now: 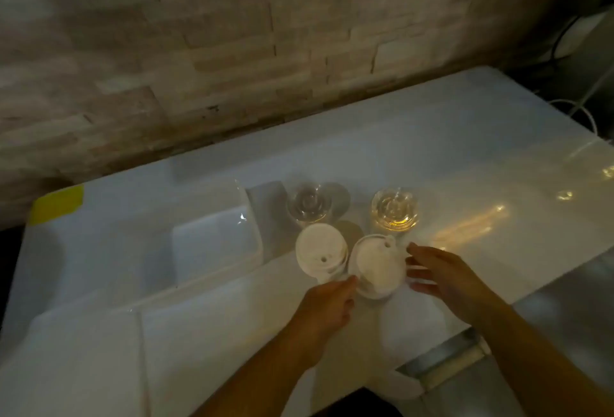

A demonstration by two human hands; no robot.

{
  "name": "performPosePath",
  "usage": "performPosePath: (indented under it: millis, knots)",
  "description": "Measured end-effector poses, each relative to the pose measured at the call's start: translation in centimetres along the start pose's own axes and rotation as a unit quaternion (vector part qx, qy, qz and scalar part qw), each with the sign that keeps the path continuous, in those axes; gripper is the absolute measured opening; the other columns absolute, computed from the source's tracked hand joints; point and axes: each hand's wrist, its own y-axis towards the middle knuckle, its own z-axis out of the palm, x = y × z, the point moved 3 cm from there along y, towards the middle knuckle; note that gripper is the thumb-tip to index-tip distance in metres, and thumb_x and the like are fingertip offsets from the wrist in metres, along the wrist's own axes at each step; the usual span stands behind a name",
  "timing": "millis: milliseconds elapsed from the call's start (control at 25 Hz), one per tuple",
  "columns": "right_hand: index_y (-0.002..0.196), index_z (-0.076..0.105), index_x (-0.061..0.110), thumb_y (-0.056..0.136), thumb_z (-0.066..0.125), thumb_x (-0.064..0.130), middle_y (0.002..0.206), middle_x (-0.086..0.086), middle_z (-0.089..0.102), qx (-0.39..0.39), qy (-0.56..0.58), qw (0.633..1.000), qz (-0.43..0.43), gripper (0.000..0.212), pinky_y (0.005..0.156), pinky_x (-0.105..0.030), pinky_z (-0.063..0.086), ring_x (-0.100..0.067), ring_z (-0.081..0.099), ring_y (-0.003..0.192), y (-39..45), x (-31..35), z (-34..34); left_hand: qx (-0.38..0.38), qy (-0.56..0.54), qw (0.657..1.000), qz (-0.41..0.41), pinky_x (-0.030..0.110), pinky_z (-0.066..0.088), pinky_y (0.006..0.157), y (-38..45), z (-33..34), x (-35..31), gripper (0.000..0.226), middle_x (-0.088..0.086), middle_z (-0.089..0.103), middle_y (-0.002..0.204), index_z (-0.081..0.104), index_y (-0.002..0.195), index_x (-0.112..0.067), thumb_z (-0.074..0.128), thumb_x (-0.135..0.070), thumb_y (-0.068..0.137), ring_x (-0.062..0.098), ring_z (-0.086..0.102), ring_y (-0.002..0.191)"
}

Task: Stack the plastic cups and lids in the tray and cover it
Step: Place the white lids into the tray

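Two white lidded plastic cups stand side by side on the white table: the left one (321, 253) and the right one (378, 265). My left hand (327, 307) touches the near left side of the right cup with its fingers curled. My right hand (442, 275) is at that cup's right side, fingers spread and touching or nearly touching it. Behind them stand two clear cups without lids, one (309, 205) at the left and one (395, 209) at the right. A clear rectangular tray (216, 244) sits left of the cups. The image is dim and blurred.
A flat translucent cover (83, 360) lies at the near left of the table. A yellow tape patch (58, 204) marks the far left corner. A brick wall runs behind the table. Cables hang at the far right.
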Motion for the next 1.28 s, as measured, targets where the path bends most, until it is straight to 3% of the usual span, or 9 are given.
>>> performPosePath:
  millis: [120,320,440,680,800,960,1080,1200,1280]
  knots:
    - [0.115,0.063,0.016,0.058,0.073,0.057,0.115,-0.011,0.067,0.035,-0.023,0.999,0.007,0.071,0.089,-0.046,0.054,-0.030,0.064,0.105,-0.4,0.0,1.1,-0.024,0.059,0.998,0.021,0.031,0.046,0.087,1.1,0.3,-0.4,0.018,-0.002,0.066,0.096,0.064,0.074,-0.030,0.065,-0.045,0.083,0.015,0.059,0.093]
    - [0.124,0.060,0.017,0.057,0.072,0.058,0.123,-0.008,0.063,0.084,-0.059,0.995,0.008,0.079,0.103,-0.053,0.043,-0.031,0.058,0.115,-0.9,0.5,2.5,-0.005,0.059,0.997,0.048,0.037,0.044,0.104,1.5,1.4,-0.9,0.043,0.003,0.065,0.126,0.061,0.125,-0.025,0.062,-0.042,0.086,0.013,0.059,0.110]
    - [0.120,0.062,0.014,0.065,0.074,0.050,0.120,-0.008,0.066,0.100,-0.065,0.993,0.019,0.067,0.103,-0.054,0.043,-0.029,0.059,0.113,-1.1,0.6,2.8,-0.010,0.059,0.997,0.046,0.041,0.043,0.107,1.8,2.0,-0.7,0.050,-0.005,0.061,0.129,0.050,0.136,-0.033,0.062,-0.041,0.087,0.015,0.055,0.118]
    - [0.108,0.059,0.014,0.072,0.079,0.035,0.112,-0.009,0.065,0.098,-0.070,0.992,0.036,0.047,0.101,-0.052,0.046,-0.028,0.060,0.110,-1.3,0.7,2.9,-0.019,0.049,0.997,0.051,0.042,0.044,0.106,1.2,1.9,0.0,0.030,-0.009,0.059,0.128,0.053,0.118,-0.045,0.061,-0.037,0.090,0.016,0.054,0.118]
    - [0.100,0.061,0.013,0.054,0.085,0.041,0.109,-0.012,0.067,0.104,-0.061,0.992,0.037,0.060,0.096,-0.050,0.051,-0.029,0.064,0.106,-2.1,0.6,2.7,-0.051,0.092,0.993,0.060,0.040,0.049,0.100,0.5,1.5,0.1,0.004,-0.015,0.065,0.113,0.060,0.088,-0.042,0.063,-0.039,0.088,0.013,0.060,0.106]
    - [0.100,0.063,0.010,0.046,0.090,0.040,0.101,-0.010,0.073,0.107,-0.013,0.994,0.013,0.067,0.083,-0.042,0.059,-0.025,0.071,0.096,-2.9,1.1,2.2,-0.070,0.158,0.971,0.165,0.012,0.048,0.072,-1.6,0.4,-1.5,0.004,-0.047,0.062,0.079,0.061,0.080,-0.051,0.065,-0.051,0.081,-0.013,0.062,0.084]
    - [0.102,0.063,0.010,0.053,0.086,0.038,0.094,-0.004,0.076,0.124,0.018,0.992,-0.014,0.061,0.076,-0.038,0.059,-0.022,0.073,0.093,-3.3,2.6,2.6,-0.101,0.162,0.958,0.214,0.001,0.043,0.054,-3.3,-0.9,-4.1,0.010,-0.036,0.066,0.078,0.061,0.081,-0.051,0.064,-0.058,0.075,-0.026,0.054,0.082]
    - [0.105,0.064,0.012,0.061,0.084,0.035,0.095,-0.003,0.076,0.145,0.035,0.988,-0.044,0.053,0.072,-0.033,0.059,-0.022,0.072,0.093,-4.2,4.4,4.8,-0.096,0.125,0.961,0.225,0.013,0.052,0.070,-4.7,-2.8,-6.1,0.019,-0.031,0.066,0.093,0.062,0.090,-0.054,0.065,-0.062,0.073,-0.013,0.061,0.091]
    - [0.106,0.064,0.013,0.058,0.085,0.039,0.098,-0.004,0.075,0.151,0.037,0.986,-0.064,0.058,0.071,-0.031,0.059,-0.022,0.072,0.094,-4.7,5.5,6.7,-0.061,0.088,0.972,0.210,0.030,0.058,0.084,-5.6,-4.0,-6.8,0.054,-0.021,0.064,0.111,0.057,0.112,-0.049,0.065,-0.070,0.063,0.007,0.063,0.104]
